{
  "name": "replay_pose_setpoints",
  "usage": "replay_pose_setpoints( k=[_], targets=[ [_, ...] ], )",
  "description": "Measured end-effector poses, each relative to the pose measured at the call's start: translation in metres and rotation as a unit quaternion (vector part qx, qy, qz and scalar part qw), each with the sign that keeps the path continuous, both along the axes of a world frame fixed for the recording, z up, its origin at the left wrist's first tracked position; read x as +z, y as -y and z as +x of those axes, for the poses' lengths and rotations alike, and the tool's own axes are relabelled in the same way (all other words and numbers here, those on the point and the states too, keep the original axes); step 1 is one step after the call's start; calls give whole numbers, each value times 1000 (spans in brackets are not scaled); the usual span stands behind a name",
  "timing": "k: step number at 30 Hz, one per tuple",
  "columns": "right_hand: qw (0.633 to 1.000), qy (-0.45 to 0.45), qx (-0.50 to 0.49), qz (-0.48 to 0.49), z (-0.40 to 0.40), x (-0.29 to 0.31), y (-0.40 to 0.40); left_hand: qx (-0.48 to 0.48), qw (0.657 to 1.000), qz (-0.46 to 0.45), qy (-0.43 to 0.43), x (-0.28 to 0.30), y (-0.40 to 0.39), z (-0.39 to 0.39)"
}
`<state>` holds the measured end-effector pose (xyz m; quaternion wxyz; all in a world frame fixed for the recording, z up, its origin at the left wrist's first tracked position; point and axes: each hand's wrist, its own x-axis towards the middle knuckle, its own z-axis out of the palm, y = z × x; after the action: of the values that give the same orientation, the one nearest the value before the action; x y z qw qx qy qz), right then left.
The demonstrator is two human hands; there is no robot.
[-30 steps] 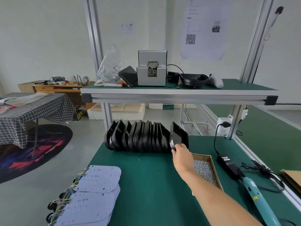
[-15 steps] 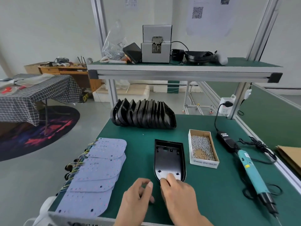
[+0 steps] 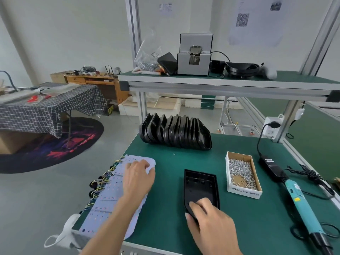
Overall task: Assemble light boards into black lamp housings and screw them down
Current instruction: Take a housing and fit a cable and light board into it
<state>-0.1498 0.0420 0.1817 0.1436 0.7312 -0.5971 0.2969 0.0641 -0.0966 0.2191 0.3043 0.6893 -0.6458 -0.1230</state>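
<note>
One black lamp housing (image 3: 200, 186) lies open side up on the green bench. My right hand (image 3: 211, 223) grips its near end, fingers curled over the rim. To the left, several pale light boards (image 3: 108, 196) lie overlapped in a row with coloured wires along their left edge. My left hand (image 3: 138, 179) rests flat on the farthest board (image 3: 137, 160), fingers over its far edge. A row of several black housings (image 3: 174, 132) stands on edge at the back. A cardboard box of screws (image 3: 241, 173) sits right of the housing. A teal electric screwdriver (image 3: 303, 208) lies at the right.
A black power adapter (image 3: 272, 165) and tangled cable (image 3: 311, 176) lie near the screwdriver. The upper shelf (image 3: 220, 83) carries a grey screw feeder (image 3: 195, 54) and a bag. A white mask hangs at the bench's near left corner (image 3: 62, 234).
My right hand brought a housing from the back row down onto the bench in front of me. My left hand has moved left from beside the housing onto the light boards.
</note>
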Motion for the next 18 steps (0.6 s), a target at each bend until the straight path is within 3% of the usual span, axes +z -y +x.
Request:
replay_pose_setpoints(
  k=[3, 5, 9, 13, 18],
  targets=[
    [999, 18, 33, -19, 9, 11, 18, 6, 977, 90, 193, -2, 27, 22],
    [996, 23, 80, 33, 23, 24, 45, -19, 963, 125, 238, -11, 34, 32],
    [960, 55, 138, 238, 64, 41, 119, -63, 946, 181, 262, -30, 33, 45],
    [938, 48, 125, 319, 101, 39, 186, -89, 946, 171, 260, -41, 29, 54],
    [923, -23, 101, 370, 127, 17, 228, -102, 965, 100, 218, -42, 29, 65]
  ],
)
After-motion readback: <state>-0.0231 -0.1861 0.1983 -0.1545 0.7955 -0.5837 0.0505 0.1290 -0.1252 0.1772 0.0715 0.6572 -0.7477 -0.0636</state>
